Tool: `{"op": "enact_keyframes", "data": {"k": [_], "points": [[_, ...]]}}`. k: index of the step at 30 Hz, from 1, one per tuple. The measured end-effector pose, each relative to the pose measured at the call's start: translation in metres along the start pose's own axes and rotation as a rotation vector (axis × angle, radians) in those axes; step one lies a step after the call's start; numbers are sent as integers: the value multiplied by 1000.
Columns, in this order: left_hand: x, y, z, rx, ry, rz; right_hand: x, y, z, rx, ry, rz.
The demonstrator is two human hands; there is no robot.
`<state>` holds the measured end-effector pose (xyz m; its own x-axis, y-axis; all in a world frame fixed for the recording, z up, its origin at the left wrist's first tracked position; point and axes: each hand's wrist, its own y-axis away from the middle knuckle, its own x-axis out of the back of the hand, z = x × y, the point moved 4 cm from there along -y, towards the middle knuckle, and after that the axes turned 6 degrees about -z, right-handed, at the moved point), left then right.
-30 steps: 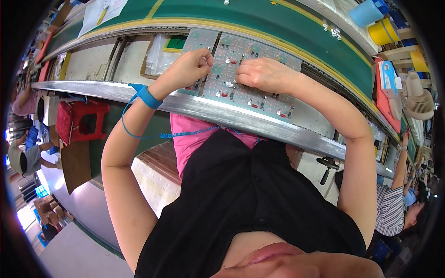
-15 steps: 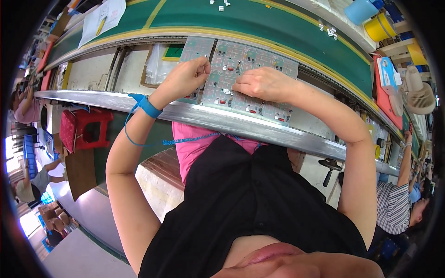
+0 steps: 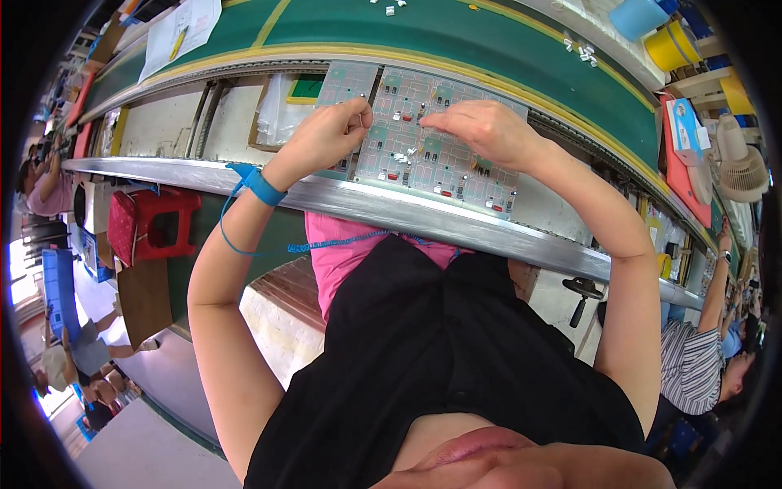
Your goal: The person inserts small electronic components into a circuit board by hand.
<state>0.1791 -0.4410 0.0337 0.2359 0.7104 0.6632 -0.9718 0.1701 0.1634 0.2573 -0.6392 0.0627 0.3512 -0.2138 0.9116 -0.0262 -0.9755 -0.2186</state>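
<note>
Left hand [image 3: 326, 134] curled, fingertips pinched on a tiny part, right hand [image 3: 481, 130] spread flat on the grey circuit board [image 3: 407, 151], blue wrist strap [image 3: 262, 186], bench [image 3: 163, 122] with metal rail.

circuit board [image 3: 423, 151] partly hidden under both hands; tiny parts in fingers [image 3: 358, 122] too small to tell
</note>
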Motion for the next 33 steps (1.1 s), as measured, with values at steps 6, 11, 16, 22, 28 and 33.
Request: {"op": "enact_keyframes", "data": {"k": [6,11,16,22,28,33], "points": [[-3,-1,9,-31,-181,-18,-2,-1,5,-176,-103,37],[-3,2,16,-85,-370,16,0,-25,13,-251,-124,-38],[26,16,-11,41,296,62,-17,-82,43,-126,-261,59],[52,47,-35,94,891,115,-47,-143,67,-136,-227,31],[58,70,-49,301,957,251,-60,-167,74,-133,-117,8],[53,72,-68,321,948,278,-61,-171,71,-164,-51,-56]]}}
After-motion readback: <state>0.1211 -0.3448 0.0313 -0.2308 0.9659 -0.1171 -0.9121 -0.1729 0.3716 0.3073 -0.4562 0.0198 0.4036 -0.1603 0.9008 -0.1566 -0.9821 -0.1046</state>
